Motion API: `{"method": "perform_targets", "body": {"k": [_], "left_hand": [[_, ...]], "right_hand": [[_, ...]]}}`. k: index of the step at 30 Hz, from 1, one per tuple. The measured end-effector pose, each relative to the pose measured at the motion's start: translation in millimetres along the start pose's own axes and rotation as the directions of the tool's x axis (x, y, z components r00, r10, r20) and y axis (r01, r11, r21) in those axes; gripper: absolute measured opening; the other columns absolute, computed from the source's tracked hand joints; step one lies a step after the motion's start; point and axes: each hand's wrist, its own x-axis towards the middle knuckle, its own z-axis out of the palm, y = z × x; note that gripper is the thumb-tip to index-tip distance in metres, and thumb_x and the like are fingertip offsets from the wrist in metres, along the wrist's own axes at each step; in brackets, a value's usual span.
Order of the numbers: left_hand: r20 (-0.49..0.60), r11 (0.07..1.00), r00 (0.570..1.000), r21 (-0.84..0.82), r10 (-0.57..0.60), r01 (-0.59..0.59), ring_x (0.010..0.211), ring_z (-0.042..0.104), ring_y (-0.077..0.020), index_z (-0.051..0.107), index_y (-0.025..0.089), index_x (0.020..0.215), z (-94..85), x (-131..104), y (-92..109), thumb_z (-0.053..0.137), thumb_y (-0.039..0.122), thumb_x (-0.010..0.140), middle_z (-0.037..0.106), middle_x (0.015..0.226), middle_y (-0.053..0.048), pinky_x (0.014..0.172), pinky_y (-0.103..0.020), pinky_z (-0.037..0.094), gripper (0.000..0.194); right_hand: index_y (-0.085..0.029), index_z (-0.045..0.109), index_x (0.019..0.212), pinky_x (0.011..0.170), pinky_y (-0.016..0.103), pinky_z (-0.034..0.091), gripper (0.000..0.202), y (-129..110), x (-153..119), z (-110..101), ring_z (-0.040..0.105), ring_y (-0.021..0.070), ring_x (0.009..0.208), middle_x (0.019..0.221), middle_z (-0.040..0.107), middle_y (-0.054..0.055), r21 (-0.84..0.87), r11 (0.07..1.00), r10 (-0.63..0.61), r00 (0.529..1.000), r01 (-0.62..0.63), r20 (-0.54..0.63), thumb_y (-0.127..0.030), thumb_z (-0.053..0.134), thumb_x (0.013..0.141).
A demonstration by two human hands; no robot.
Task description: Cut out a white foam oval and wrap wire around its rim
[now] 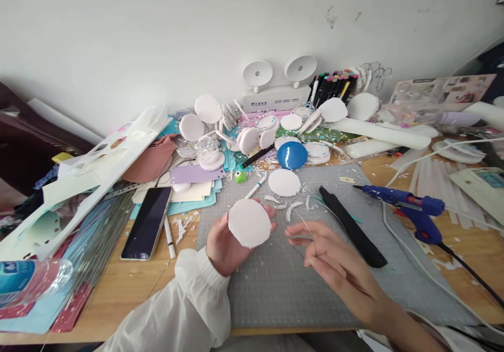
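Observation:
My left hand (224,247) holds a white foam disc (250,223) on its palm and fingers, flat face up, above the grey cutting mat (271,294). To the right, my right hand (334,260) pinches a thin bent wire (314,236) between thumb and fingers; the wire curves up toward the scraps. A second white disc (284,183) lies on the mat beyond my hands, with curled white scraps (289,213) in front of it. Just behind that disc sits a shiny blue oval (292,155).
A black tool (352,226) and a blue glue gun (409,205) with cables lie on the right. On the left are a phone (147,223), wire stems (106,242) and a bottle (33,281). Decorated discs (208,109) pile up near a white lamp (275,97).

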Motion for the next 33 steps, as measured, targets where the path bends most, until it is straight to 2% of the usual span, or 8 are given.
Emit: {"method": "perform_targets", "body": {"k": [5, 9, 17, 21, 23, 26, 29, 33], "left_hand": [[-0.003, 1.000, 1.000, 0.014, -0.005, 0.005, 0.130, 0.048, -0.0336, 0.065, 0.016, 0.112, -4.2, -2, -1, 0.071, 0.049, 0.069, 0.070, 0.112, -0.011, 0.116, -0.051, 0.024, 0.055], [0.029, 0.999, 1.000, 0.045, 0.002, -0.004, 0.132, 0.046, -0.0345, 0.064, 0.016, 0.115, -5.4, -2, -1, 0.071, 0.049, 0.069, 0.070, 0.112, -0.012, 0.115, -0.052, 0.025, 0.057], [0.063, 0.999, 0.998, 0.044, 0.002, -0.005, 0.138, 0.038, -0.0346, 0.064, 0.014, 0.117, -6.1, -3, -1, 0.069, 0.051, 0.070, 0.069, 0.114, -0.013, 0.115, -0.052, 0.025, 0.060], [0.030, 1.000, 0.999, 0.011, 0.026, -0.026, 0.135, 0.043, -0.0332, 0.065, 0.015, 0.114, -5.4, -3, -1, 0.069, 0.051, 0.070, 0.070, 0.113, -0.011, 0.117, -0.049, 0.023, 0.056], [0.024, 1.000, 1.000, -0.001, 0.016, -0.016, 0.129, 0.049, -0.0334, 0.066, 0.016, 0.113, -2.8, -2, -1, 0.070, 0.050, 0.070, 0.070, 0.112, -0.011, 0.115, -0.049, 0.026, 0.055], [0.058, 1.000, 0.998, -0.011, -0.021, 0.021, 0.120, 0.056, -0.0327, 0.065, 0.016, 0.114, 1.7, -1, 2, 0.070, 0.049, 0.072, 0.069, 0.114, -0.012, 0.109, -0.050, 0.034, 0.054], [0.095, 0.999, 0.994, -0.003, -0.049, 0.050, 0.114, 0.060, -0.0309, 0.063, 0.016, 0.117, 3.4, 1, 4, 0.067, 0.046, 0.076, 0.067, 0.117, -0.011, 0.102, -0.048, 0.042, 0.051], [0.119, 0.993, 0.987, 0.074, -0.105, 0.096, 0.104, 0.064, -0.0287, 0.062, 0.013, 0.118, 1.6, 2, 6, 0.064, 0.042, 0.079, 0.067, 0.117, -0.015, 0.086, -0.039, 0.050, 0.049]], "right_hand": [[-0.022, 0.058, 0.090, 0.100, 0.043, 0.049, 0.020, -2, 5, -4, 0.051, 0.0239, 0.127, 0.136, 0.050, 0.012, -0.011, 0.998, 0.059, 0.993, -0.058, 0.100, -0.023, 0.040, 0.097], [-0.024, 0.058, 0.097, 0.100, 0.042, 0.049, 0.013, -3, 9, -6, 0.055, 0.0230, 0.123, 0.131, 0.057, 0.010, -0.019, 0.991, 0.133, 0.976, -0.132, 0.172, -0.029, 0.046, 0.096], [-0.027, 0.053, 0.117, 0.101, 0.037, 0.047, 0.022, 3, 15, -3, 0.056, 0.0202, 0.117, 0.117, 0.061, 0.007, -0.001, 0.998, 0.063, 0.997, -0.063, 0.055, -0.029, 0.047, 0.096], [-0.026, 0.054, 0.120, 0.100, 0.038, 0.045, 0.026, 5, 25, -8, 0.055, 0.0219, 0.117, 0.120, 0.061, 0.008, -0.053, 0.998, 0.025, 0.997, -0.021, 0.075, -0.034, 0.048, 0.096], [-0.025, 0.053, 0.121, 0.099, 0.039, 0.045, 0.029, 7, 34, -13, 0.056, 0.0226, 0.115, 0.118, 0.062, 0.009, -0.078, 0.996, -0.032, 0.998, 0.036, 0.052, -0.039, 0.048, 0.096], [-0.025, 0.052, 0.122, 0.095, 0.041, 0.043, 0.035, 9, 49, -20, 0.059, 0.0235, 0.107, 0.111, 0.067, 0.008, -0.214, 0.952, -0.220, 0.975, 0.219, 0.020, -0.046, 0.050, 0.094], [-0.026, 0.054, 0.120, 0.093, 0.042, 0.041, 0.036, 13, 59, -24, 0.059, 0.0242, 0.105, 0.110, 0.070, 0.006, -0.379, 0.842, -0.382, 0.920, 0.385, 0.086, -0.048, 0.054, 0.091], [-0.031, 0.059, 0.118, 0.098, 0.046, 0.034, 0.032, 20, 56, -27, 0.057, 0.0245, 0.109, 0.116, 0.069, 0.004, -0.583, 0.651, -0.486, 0.857, 0.486, 0.172, -0.048, 0.050, 0.092]]}}
